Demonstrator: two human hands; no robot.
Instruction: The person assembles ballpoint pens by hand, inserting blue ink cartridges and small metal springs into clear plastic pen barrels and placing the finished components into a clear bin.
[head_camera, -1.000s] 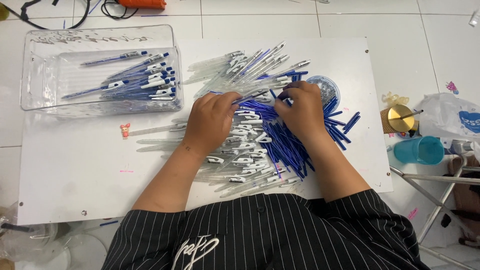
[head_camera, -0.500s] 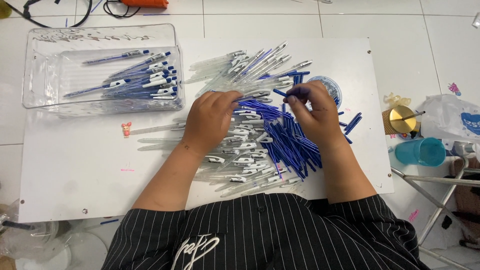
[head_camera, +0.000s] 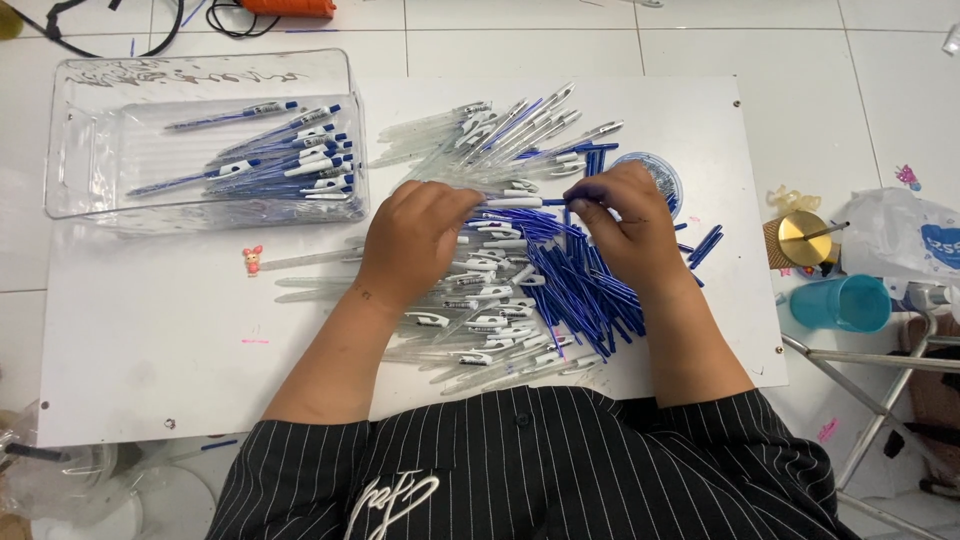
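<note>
Over the white table (head_camera: 150, 340), the right hand (head_camera: 630, 235) had lifted from the blue refills (head_camera: 580, 285) — its grip now pinched on one, feeding it into a clear pen barrel (head_camera: 515, 202) clasped by the left hand (head_camera: 415, 240).

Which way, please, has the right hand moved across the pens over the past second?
Yes: the right hand has shifted rightward and slightly up, toward the round container and away from the clear tray.
</note>
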